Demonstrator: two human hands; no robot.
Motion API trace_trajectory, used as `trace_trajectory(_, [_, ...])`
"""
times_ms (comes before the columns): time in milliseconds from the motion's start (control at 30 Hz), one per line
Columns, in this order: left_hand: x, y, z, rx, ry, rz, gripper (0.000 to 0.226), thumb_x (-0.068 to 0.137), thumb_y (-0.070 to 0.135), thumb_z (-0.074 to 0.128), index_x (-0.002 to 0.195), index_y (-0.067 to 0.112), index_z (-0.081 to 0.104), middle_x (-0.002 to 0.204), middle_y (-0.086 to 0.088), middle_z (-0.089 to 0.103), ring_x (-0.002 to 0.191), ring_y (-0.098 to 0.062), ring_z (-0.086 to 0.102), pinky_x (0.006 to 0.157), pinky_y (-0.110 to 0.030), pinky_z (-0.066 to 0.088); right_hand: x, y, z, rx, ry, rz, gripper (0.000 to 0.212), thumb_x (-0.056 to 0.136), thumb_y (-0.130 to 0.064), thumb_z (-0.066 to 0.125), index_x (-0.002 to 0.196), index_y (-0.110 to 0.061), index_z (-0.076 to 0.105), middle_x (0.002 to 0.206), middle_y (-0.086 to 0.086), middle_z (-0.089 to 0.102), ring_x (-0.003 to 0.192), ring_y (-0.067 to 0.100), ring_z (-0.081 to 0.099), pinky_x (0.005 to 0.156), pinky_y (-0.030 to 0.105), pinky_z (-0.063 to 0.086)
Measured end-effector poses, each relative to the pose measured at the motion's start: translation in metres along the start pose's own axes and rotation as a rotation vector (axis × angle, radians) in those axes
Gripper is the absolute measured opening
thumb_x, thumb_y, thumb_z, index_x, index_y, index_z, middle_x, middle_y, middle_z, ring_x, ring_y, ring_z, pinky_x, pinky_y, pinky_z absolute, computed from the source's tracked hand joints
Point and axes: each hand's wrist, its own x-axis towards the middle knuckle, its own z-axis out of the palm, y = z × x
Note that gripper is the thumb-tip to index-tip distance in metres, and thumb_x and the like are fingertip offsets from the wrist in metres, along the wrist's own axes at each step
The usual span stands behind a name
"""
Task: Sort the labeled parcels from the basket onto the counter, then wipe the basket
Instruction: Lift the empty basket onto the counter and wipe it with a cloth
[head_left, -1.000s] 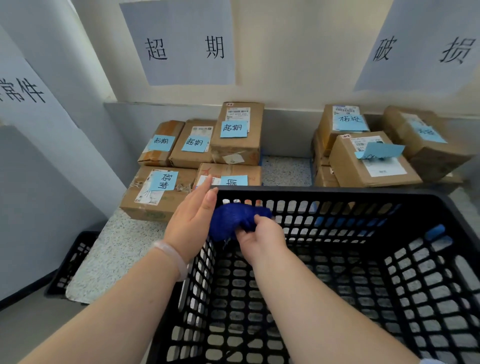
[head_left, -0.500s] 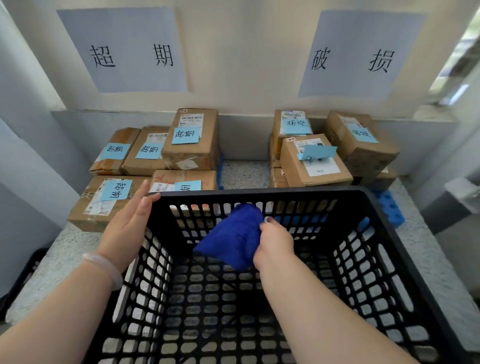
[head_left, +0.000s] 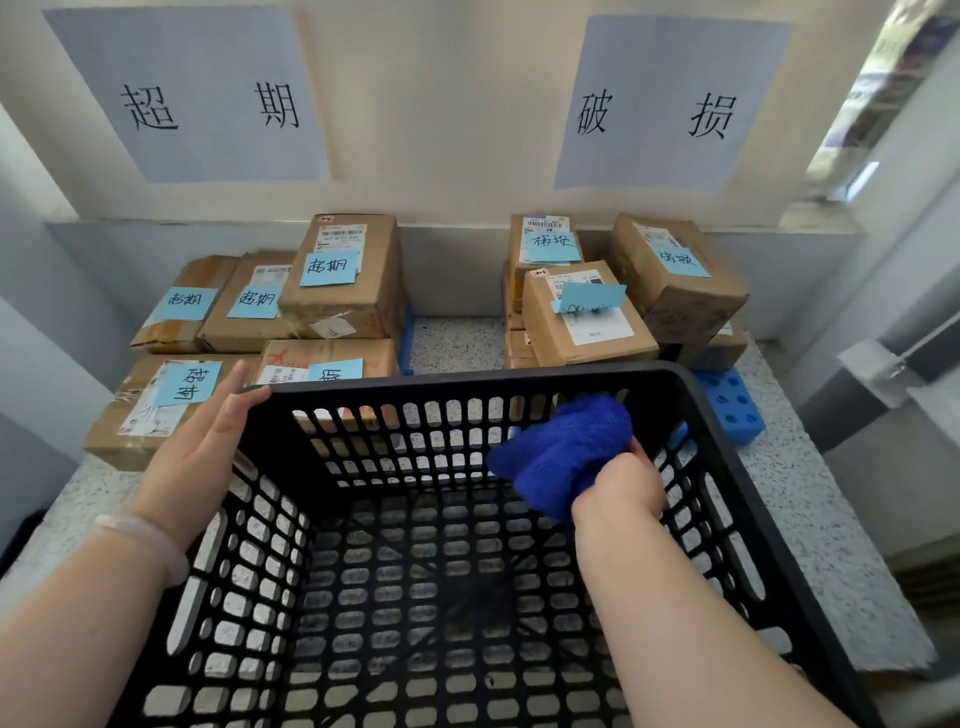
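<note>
- The black lattice basket (head_left: 467, 382) is sitting on the speckled counter (head_left: 457, 338), with its open top facing the camera.
- The right hand (head_left: 618, 488) is reaching down inside the basket. Its fingers are curling round a bunched blue cloth (head_left: 566, 447) and holding it against the inner face of the basket's far wall, near the far-right corner.
- The left hand (head_left: 202, 447) is lying against the outside of the basket's far-left corner. Its fingers are straight and gripping nothing, and its thumb is resting on the rim.
- A pale bracelet (head_left: 140, 530) is sitting on the left wrist, just outside the basket's left wall.
- Beyond the basket's far-left corner, the left group of parcels (head_left: 332, 275) is lying on the counter, each brown box carrying a blue note.
- Beyond the basket's far wall on the right, the right group of parcels (head_left: 587, 312) is standing stacked on the counter, also carrying blue notes.
- A blue block (head_left: 727, 402) with holes is lying just beside the basket's far-right corner.
- On the wall beyond the basket, two paper signs (head_left: 192, 98) are hanging, one above each group.
</note>
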Motion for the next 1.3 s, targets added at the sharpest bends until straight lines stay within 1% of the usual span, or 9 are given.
trace_trajectory(100, [-0.003, 0.005, 0.001, -0.014, 0.000, -0.014, 0.050, 0.088, 0.068, 0.016, 0.125, 0.054, 0.046, 0.154, 0.025, 0.027, 0.149, -0.015, 0.018, 0.119, -0.040, 0.011, -0.006, -0.005, 0.000, -0.220, 0.001, -0.242, 0.038, 0.091, -0.010, 0.050, 0.120, -0.027, 0.067, 0.120, 0.002, 0.067, 0.106, 0.024, 0.065, 0.098, 0.045, 0.051])
trace_trajectory(233, [-0.006, 0.006, -0.001, -0.009, -0.037, -0.017, 0.035, 0.086, 0.077, 0.015, 0.111, 0.075, 0.039, 0.158, 0.016, 0.031, 0.149, -0.018, 0.020, 0.120, -0.046, 0.013, -0.010, 0.005, 0.002, -0.549, -0.106, -0.382, 0.061, 0.086, -0.021, 0.068, 0.143, -0.031, 0.048, 0.134, -0.010, 0.053, 0.124, 0.015, 0.051, 0.107, 0.040, 0.042])
trace_trajectory(400, [-0.001, 0.002, -0.002, -0.028, -0.030, -0.018, 0.058, 0.056, 0.105, 0.016, 0.106, 0.085, 0.037, 0.155, 0.016, 0.038, 0.147, -0.017, 0.024, 0.120, -0.046, 0.016, 0.001, 0.007, 0.009, -0.864, -0.056, -0.507, 0.065, 0.090, -0.029, 0.069, 0.149, -0.020, 0.042, 0.161, 0.001, 0.022, 0.146, 0.024, 0.025, 0.115, 0.036, 0.026])
trace_trajectory(600, [0.002, -0.003, -0.003, -0.030, -0.034, 0.001, 0.050, 0.061, 0.103, 0.018, 0.106, 0.088, 0.035, 0.152, 0.017, 0.043, 0.146, -0.014, 0.027, 0.117, -0.043, 0.016, 0.011, 0.020, 0.026, -0.841, 0.013, -0.483, 0.072, 0.097, -0.021, 0.057, 0.157, -0.020, 0.018, 0.164, 0.008, 0.009, 0.150, 0.030, 0.015, 0.120, 0.045, 0.023])
trace_trajectory(733, [0.001, 0.004, -0.002, -0.016, -0.036, -0.015, 0.035, 0.071, 0.093, 0.017, 0.098, 0.090, 0.038, 0.151, 0.023, 0.038, 0.142, -0.005, 0.025, 0.112, -0.032, 0.014, 0.016, 0.035, 0.030, -0.792, 0.042, -0.446, 0.075, 0.098, -0.020, 0.054, 0.156, -0.038, 0.009, 0.164, 0.008, 0.000, 0.149, 0.034, 0.013, 0.118, 0.052, 0.025])
trace_trajectory(900, [0.006, -0.008, 0.000, -0.054, 0.012, 0.006, 0.083, 0.071, 0.096, 0.021, 0.142, 0.057, 0.039, 0.125, 0.051, 0.047, 0.143, -0.006, 0.031, 0.122, -0.044, 0.018, 0.025, 0.051, 0.030, -0.731, -0.006, -0.481, 0.075, 0.099, -0.014, 0.049, 0.154, -0.043, 0.008, 0.161, 0.014, 0.014, 0.145, 0.035, 0.027, 0.116, 0.049, 0.031])
trace_trajectory(1000, [0.005, -0.008, 0.002, -0.019, 0.008, 0.032, 0.084, 0.076, 0.086, 0.022, 0.148, 0.046, 0.039, 0.107, 0.063, 0.043, 0.143, -0.006, 0.031, 0.122, -0.045, 0.018, 0.032, 0.062, 0.023, -0.735, -0.001, -0.477, 0.076, 0.098, -0.010, 0.050, 0.155, -0.039, 0.011, 0.156, 0.017, 0.024, 0.140, 0.036, 0.036, 0.114, 0.047, 0.034])
trace_trajectory(1167, [0.006, -0.015, 0.000, -0.022, -0.002, 0.057, 0.091, 0.071, 0.095, 0.025, 0.148, 0.048, 0.036, 0.129, 0.046, 0.049, 0.144, -0.004, 0.031, 0.121, -0.044, 0.018, 0.033, 0.074, 0.021, -0.684, -0.044, -0.386, 0.094, 0.091, -0.015, 0.064, 0.155, -0.040, 0.001, 0.157, 0.013, 0.028, 0.140, 0.036, 0.035, 0.115, 0.046, 0.030])
trace_trajectory(1300, [0.008, -0.016, 0.003, 0.003, 0.000, 0.064, 0.083, 0.075, 0.085, 0.023, 0.149, 0.048, 0.034, 0.138, 0.034, 0.048, 0.140, 0.001, 0.029, 0.114, -0.033, 0.017, 0.026, 0.090, 0.021, -0.609, -0.017, -0.303, 0.094, 0.081, -0.044, 0.064, 0.139, -0.065, -0.006, 0.159, 0.009, 0.025, 0.138, 0.043, 0.035, 0.106, 0.063, 0.038])
